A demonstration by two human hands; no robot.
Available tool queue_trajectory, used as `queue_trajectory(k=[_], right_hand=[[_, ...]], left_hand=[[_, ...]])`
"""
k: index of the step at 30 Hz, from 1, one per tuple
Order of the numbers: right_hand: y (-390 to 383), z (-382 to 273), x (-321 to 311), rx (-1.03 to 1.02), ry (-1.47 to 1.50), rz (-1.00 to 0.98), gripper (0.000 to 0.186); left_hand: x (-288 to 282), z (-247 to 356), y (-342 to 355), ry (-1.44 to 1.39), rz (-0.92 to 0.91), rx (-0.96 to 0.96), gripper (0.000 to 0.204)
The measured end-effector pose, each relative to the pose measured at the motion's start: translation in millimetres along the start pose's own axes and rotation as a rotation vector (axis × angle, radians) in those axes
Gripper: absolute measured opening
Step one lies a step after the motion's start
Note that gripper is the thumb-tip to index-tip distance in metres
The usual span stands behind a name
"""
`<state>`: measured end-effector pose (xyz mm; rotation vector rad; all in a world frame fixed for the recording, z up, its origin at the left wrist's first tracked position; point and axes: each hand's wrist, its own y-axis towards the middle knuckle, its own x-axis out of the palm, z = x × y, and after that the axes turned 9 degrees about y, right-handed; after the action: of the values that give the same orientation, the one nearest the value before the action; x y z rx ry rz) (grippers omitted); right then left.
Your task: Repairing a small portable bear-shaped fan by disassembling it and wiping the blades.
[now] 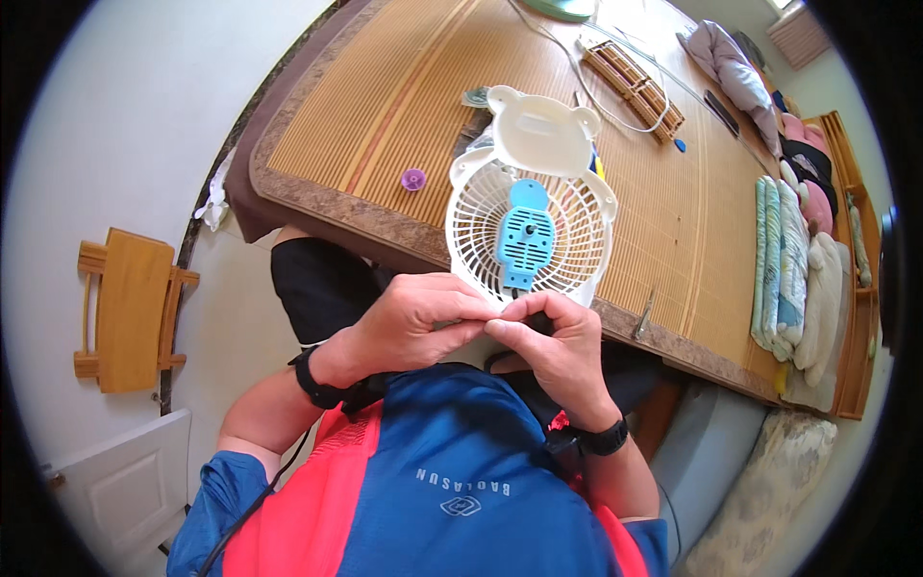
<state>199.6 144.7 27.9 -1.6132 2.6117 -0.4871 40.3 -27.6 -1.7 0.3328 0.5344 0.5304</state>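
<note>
Both the left hand (423, 315) and right hand (560, 344) pinch mid-frame, fingertips together, anything between them indiscernible; the fan (527, 245) just above straddles the table's (336, 135) near edge, open room at upper left.

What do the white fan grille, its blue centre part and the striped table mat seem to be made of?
The white fan grille looks like moulded plastic, lightly glossy, with thin, regular ribs. The blue part seems plastic too, smooth, with neatly formed slots. The striped mat resembles satiny bamboo strips, judging by its narrow tan lines, though an imitation is possible.
</note>
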Motion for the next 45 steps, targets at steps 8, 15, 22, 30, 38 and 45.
queue_trajectory(k=[8, 15, 22, 30, 38, 45], right_hand=[[-10, 17, -1, -0.046, -0.066, 0.003, 0.014], [-14, 18, -1, -0.138, -0.086, 0.005, 0.010], [-19, -3, 0, -0.256, -0.408, 0.000, 0.010], [-19, -9, 2, -0.298, -0.548, 0.046, 0.009], [-7, -24, 6, -0.321, -0.682, 0.100, 0.007], [33, -7, -15, -0.381, -1.006, 0.153, 0.004]], left_hand=[[11, -2, -12, 0.008, 0.018, -0.005, 0.021], [13, 0, -13, -0.058, 0.040, -0.063, 0.017], [16, -1, -14, 0.171, 0.091, 0.147, 0.021], [20, -4, -12, 0.322, 0.072, 0.227, 0.027], [18, -8, -3, 0.311, 0.153, 0.187, 0.023], [3, -38, -16, 0.046, 0.299, -0.411, 0.010]])
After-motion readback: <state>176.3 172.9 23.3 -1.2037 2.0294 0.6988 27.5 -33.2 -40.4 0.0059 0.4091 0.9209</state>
